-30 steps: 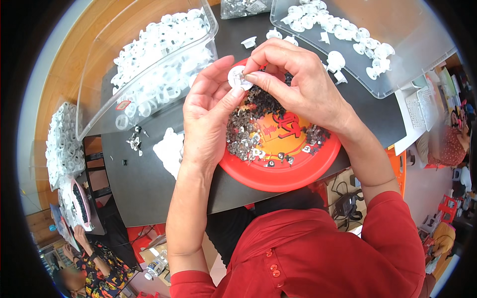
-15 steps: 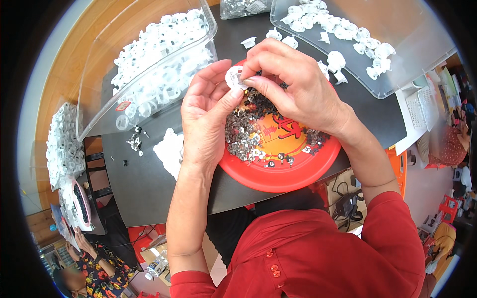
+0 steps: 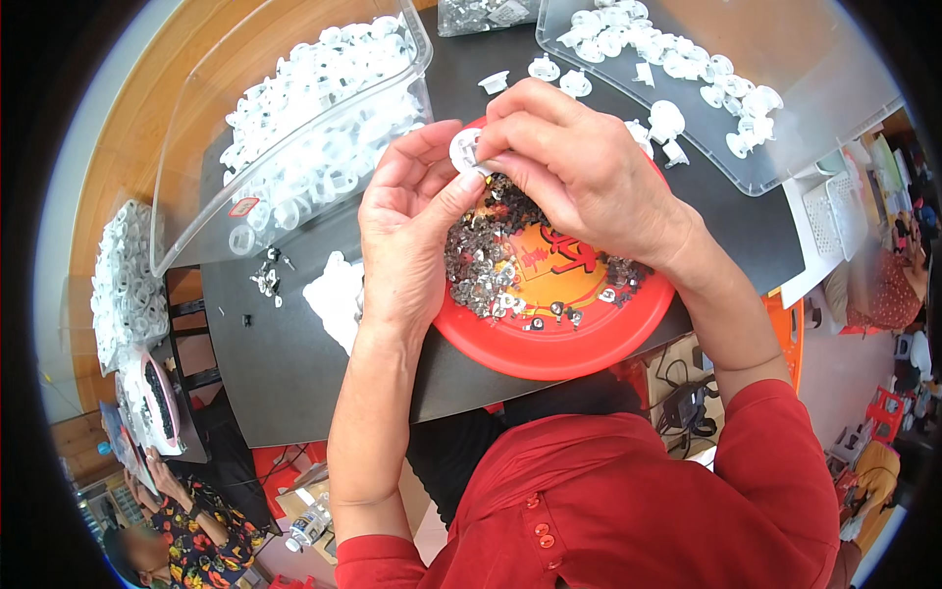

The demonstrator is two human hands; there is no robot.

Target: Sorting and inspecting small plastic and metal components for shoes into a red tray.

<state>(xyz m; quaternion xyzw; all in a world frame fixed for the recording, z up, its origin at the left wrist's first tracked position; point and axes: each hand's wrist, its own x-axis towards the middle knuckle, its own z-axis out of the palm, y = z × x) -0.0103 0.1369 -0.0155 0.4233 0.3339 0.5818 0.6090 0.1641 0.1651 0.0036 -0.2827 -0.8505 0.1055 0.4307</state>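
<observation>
While our left hand (image 3: 407, 211) grasps a small round white plastic part (image 3: 464, 147) between thumb and fingers, our right hand (image 3: 594, 172) pinches the right edge of the same part; whether its fingertips also grip a smaller piece, we cannot tell. We have the part over the far left edge of a round red plastic tray (image 3: 559, 363) with a yellow printed middle. On the tray, below our hands, lie small shiny grey pieces (image 3: 473, 265) and a heap of tiny black pieces (image 3: 518, 203). The tray rests on a dark grey table (image 3: 304, 383). Left of our hands, we see a clear plastic bin (image 3: 424, 59) full of white plastic fittings (image 3: 304, 88); to the right is a second clear plastic bin (image 3: 805, 59) with fewer fittings. Beside our left wrist lies a crumpled white sheet (image 3: 334, 299).
</observation>
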